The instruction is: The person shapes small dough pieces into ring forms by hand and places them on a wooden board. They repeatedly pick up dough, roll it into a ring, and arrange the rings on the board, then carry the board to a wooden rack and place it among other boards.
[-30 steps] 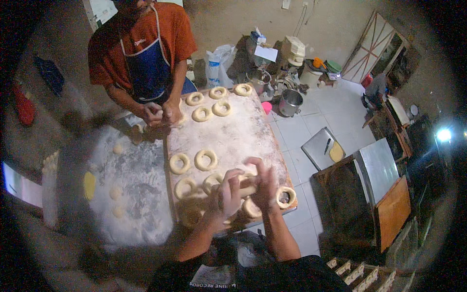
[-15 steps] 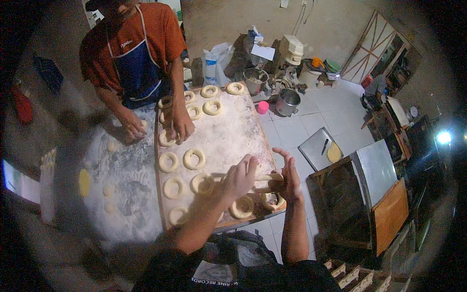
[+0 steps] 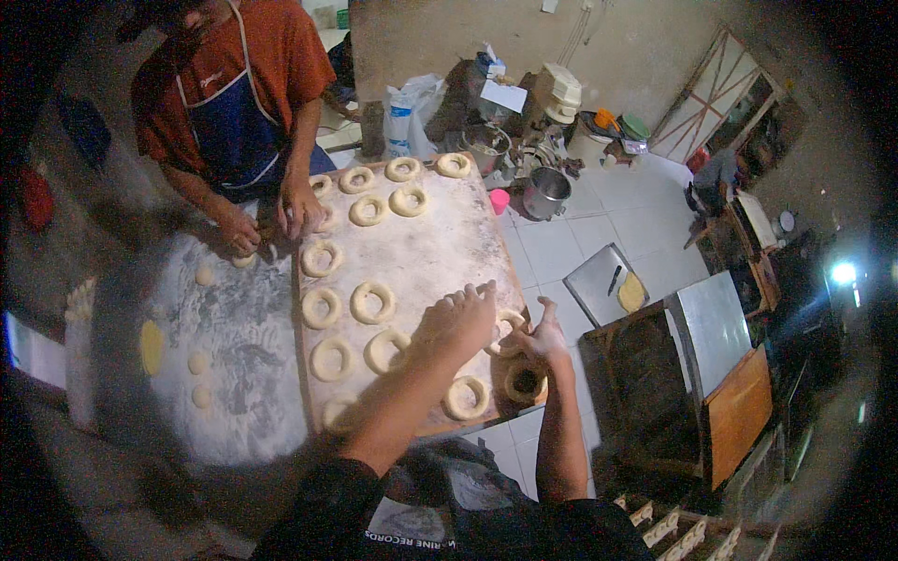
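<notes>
A floured wooden board point(image 3: 440, 248) carries several pale dough rings. My left hand point(image 3: 460, 320) lies flat over the board's near right part, fingers stretched out and holding nothing. My right hand point(image 3: 541, 342) is at the board's right edge, its thumb and fingers on a dough ring point(image 3: 510, 323). Another ring point(image 3: 525, 381) lies just below that hand, and one more point(image 3: 465, 397) sits under my left forearm. Across the board a person in an orange shirt and blue apron point(image 3: 234, 122) presses dough with both hands point(image 3: 271, 220) at the board's far left corner.
Left of the board is a floured table top point(image 3: 234, 346) with small dough balls point(image 3: 198, 363) and a yellow disc point(image 3: 152, 346). Beyond the board stand a metal pot point(image 3: 545, 192), a pink cup point(image 3: 499, 199) and a white bag point(image 3: 407, 112). A wooden cabinet point(image 3: 720, 393) is to the right.
My hands came apart from the dough they were shaping and dropped to the board's right edge. The view shifted right. The other person's hands moved onto the board's corner.
</notes>
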Motion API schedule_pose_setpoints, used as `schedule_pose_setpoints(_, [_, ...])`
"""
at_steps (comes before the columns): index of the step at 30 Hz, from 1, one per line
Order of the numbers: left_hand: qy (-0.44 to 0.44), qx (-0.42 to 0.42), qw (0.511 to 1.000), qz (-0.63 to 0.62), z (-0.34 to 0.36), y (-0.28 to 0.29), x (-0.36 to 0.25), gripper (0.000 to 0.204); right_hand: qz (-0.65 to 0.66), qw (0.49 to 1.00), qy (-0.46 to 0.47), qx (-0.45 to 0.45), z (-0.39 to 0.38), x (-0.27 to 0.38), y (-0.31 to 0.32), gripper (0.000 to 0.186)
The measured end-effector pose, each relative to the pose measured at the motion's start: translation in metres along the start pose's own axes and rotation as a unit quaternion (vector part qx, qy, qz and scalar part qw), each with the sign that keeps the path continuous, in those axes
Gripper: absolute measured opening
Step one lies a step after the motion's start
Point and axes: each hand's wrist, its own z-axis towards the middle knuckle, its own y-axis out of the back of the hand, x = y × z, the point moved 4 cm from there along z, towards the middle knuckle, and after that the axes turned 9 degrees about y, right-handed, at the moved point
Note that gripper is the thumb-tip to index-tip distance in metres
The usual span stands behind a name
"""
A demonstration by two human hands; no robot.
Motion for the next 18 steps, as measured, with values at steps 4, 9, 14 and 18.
schedule_pose_setpoints(4, [-0.048, -0.056, 0.991, -0.108, -0.029, 0.018, 0.015, 0.064, -0.092, 0.983, 0.132, -0.083, -0.010, 0.047, 0.007, 0.092])
schedule_pose_setpoints(9, [0.013, -0.257, 0.922, -0.288, -0.109, 0.015, 0.121, 0.063, 0.123, 0.975, 0.179, -0.033, -0.027, 0.180, -0.029, 0.056])
schedule_pose_setpoints(14, [0.272, -0.345, 0.796, -0.417, -0.220, -0.036, 0.322, 0.039, 0.144, 0.875, 0.332, 0.320, -0.061, 0.352, -0.188, 0.031])
schedule_pose_setpoints(18, [0.430, -0.416, 0.696, -0.397, -0.315, -0.069, 0.437, 0.036, 0.011, 0.797, 0.474, 0.374, -0.099, 0.453, -0.335, 0.034])
